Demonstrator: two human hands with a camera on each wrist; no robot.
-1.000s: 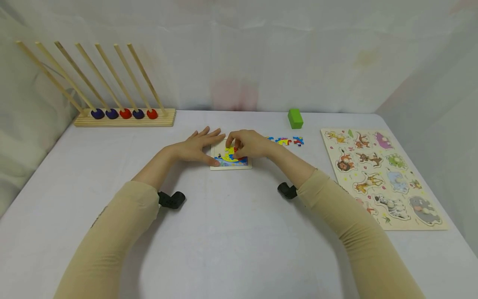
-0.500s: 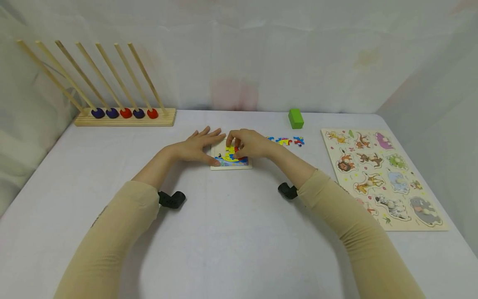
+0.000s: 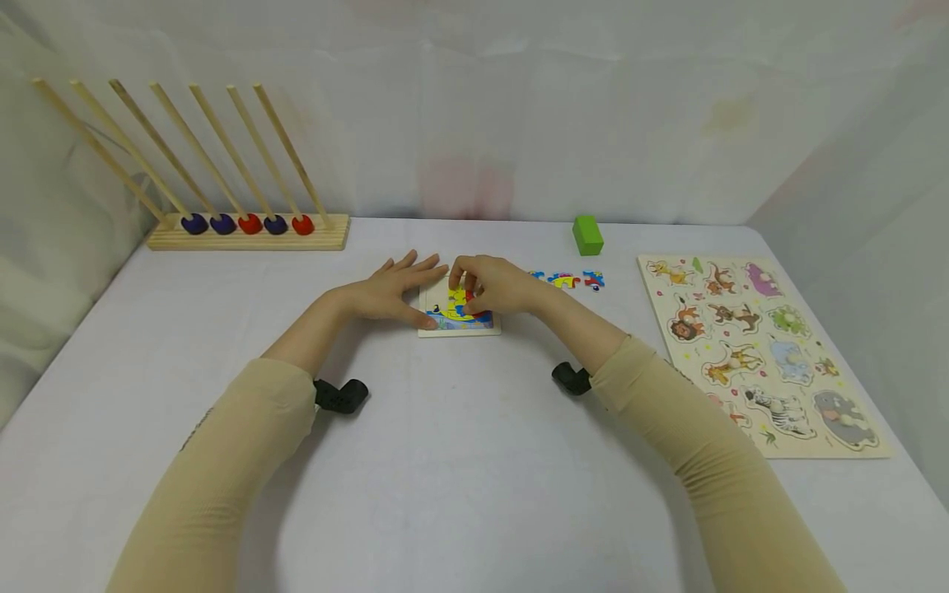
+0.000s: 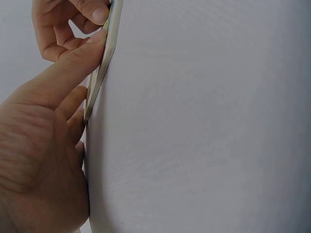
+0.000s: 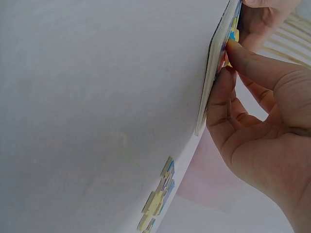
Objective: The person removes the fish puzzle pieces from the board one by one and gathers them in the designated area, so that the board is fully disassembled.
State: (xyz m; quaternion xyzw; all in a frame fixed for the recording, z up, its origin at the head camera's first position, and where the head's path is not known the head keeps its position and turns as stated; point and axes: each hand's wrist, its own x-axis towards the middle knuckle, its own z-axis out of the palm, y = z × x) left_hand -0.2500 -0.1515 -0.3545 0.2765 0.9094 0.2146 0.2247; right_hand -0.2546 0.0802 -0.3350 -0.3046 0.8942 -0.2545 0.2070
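A small jigsaw board (image 3: 460,333) with a colourful picture lies flat on the table between both hands. My left hand (image 3: 381,295) rests along its left side with fingers spread and straight. In the left wrist view, the left thumb (image 4: 80,60) presses on the board's edge. My right hand (image 3: 497,285) reaches over the board from the right, its fingers curled. Between its thumb and fingers it pinches a jigsaw piece (image 5: 226,59) with red and yellow on it, down at the board's surface. The fingers hide most of that piece.
Several loose jigsaw pieces (image 3: 565,281) lie in a row right of the board, partly behind the right hand. A green block (image 3: 587,235) stands behind them. An animal puzzle board (image 3: 767,354) lies at the right; a wooden bead rack (image 3: 248,239) with upright rods stands back left.
Both hands hold nearly the same place over the jigsaw board. Only a very slight shift of the whole head view shows.
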